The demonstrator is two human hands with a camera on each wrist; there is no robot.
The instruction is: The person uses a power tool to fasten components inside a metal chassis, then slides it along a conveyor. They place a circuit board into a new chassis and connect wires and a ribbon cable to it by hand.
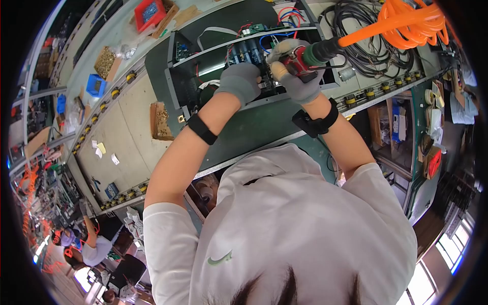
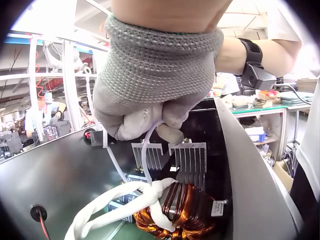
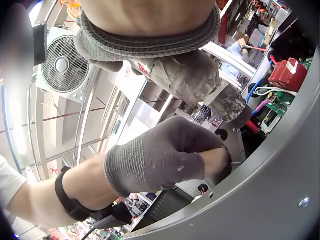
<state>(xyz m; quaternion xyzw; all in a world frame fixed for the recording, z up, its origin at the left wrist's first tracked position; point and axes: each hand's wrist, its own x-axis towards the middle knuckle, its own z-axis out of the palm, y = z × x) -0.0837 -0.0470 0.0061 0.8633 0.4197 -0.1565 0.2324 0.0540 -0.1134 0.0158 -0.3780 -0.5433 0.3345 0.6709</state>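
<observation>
In the head view, my gloved right hand grips a red air tool over an open metal chassis. The right wrist view shows that tool's worn, wrapped body angled toward the electronics. My left hand, also gloved, reaches inside the chassis beside the tool. Its fingers curl downward in the left wrist view, near metal fins and above a copper-wound coil. A thin pale wire runs up to these fingers; I cannot tell whether they hold it. White sleeving loops over the coil.
An orange coiled hose joins the tool from the right, above bundled black cables. A small box of screws sits left of the chassis. Beyond the roller rail are a blue bin and a red bin.
</observation>
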